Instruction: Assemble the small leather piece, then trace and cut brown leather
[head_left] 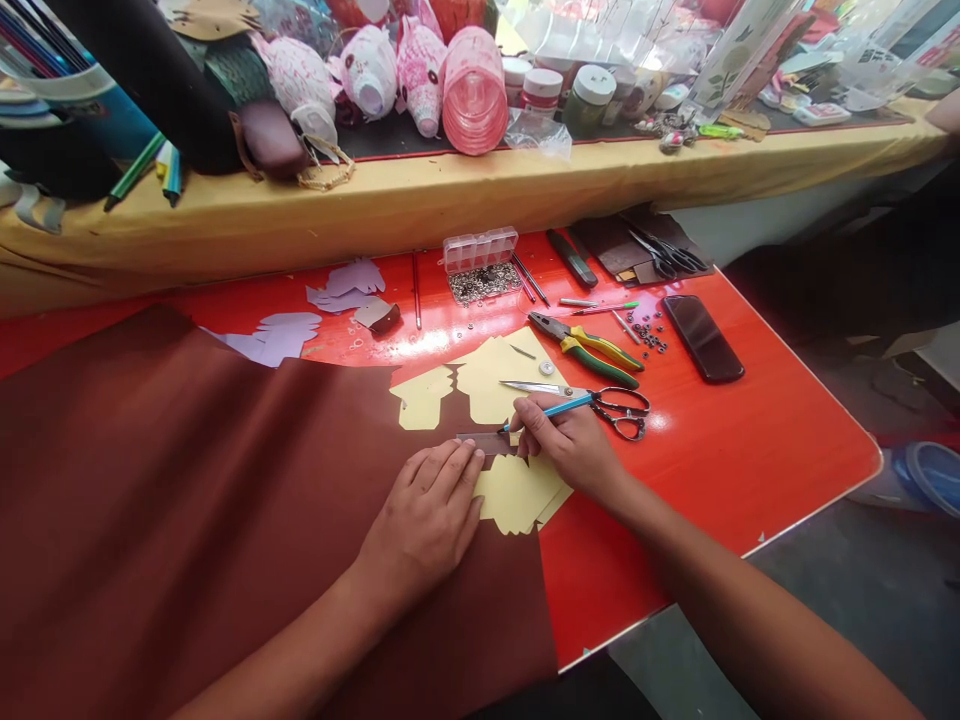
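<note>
My right hand is closed around a blue pencil, its dark tip down at a small dark strip. With fingers stretched out flat, my left hand presses on the strip's left end. Beneath both lies a large brown sheet that looks like leather. Yellow paper cut-outs lie just below the strip, and more yellow pieces lie above it. Scissors with dark handles rest partly behind the pencil, beside my right hand.
Beyond my hands on the red table lie pliers, a phone, a box of metal fasteners, a cutter and more scissors. Lilac paper pieces are at the back left. A cloth-covered shelf bears jars and stuffed toys.
</note>
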